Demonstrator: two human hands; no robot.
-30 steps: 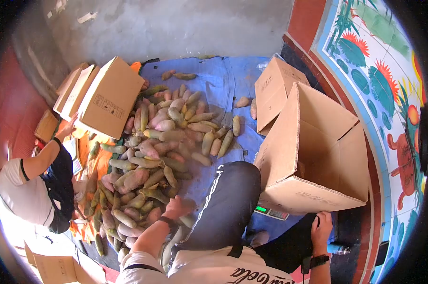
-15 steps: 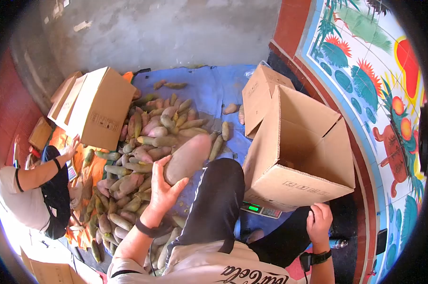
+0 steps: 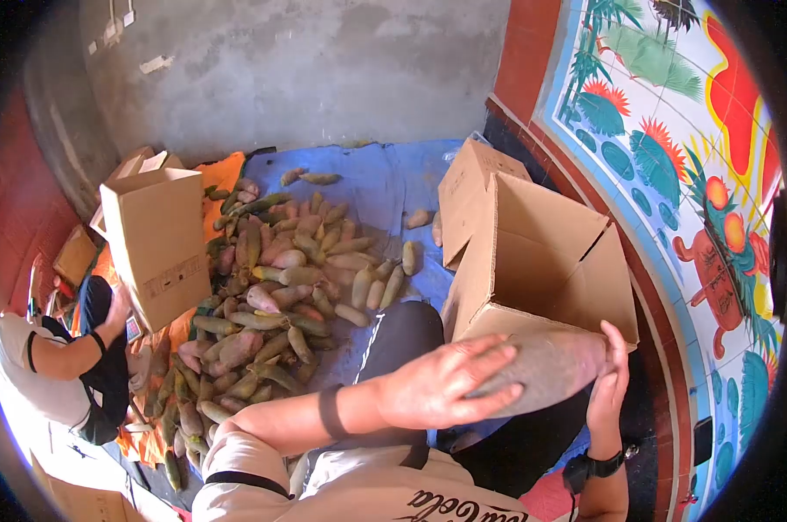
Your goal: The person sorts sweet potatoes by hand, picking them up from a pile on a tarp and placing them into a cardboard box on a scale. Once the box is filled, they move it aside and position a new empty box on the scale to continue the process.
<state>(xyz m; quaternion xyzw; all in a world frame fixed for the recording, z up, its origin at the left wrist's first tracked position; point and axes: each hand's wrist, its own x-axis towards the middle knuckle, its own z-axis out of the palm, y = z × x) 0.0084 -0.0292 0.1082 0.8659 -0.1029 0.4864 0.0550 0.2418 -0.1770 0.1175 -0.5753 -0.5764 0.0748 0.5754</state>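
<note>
A large, long radish [image 3: 545,374], grey-green at one end and pinkish at the other, lies between my two hands over my lap. My left hand [image 3: 450,383] wraps its fingers round the greenish end. At the pink end, my right hand [image 3: 612,383] holds it with the thumb and fingers. Just beyond the radish stands an open cardboard box [image 3: 545,252], its inside partly visible. Many similar radishes [image 3: 280,278] are heaped on a blue sheet [image 3: 385,174] to the left of my knee.
Another person [image 3: 50,365] sits at the far left with a hand at a tall cardboard box [image 3: 158,252]. A second box [image 3: 476,187] stands behind the open one. An orange cloth [image 3: 224,174] lies under part of the heap. A tiled mural wall is at right.
My left hand has carried the radish right, from over the heap to before the open box. My right hand has risen and taken its other end. The other person's box has turned more upright.
</note>
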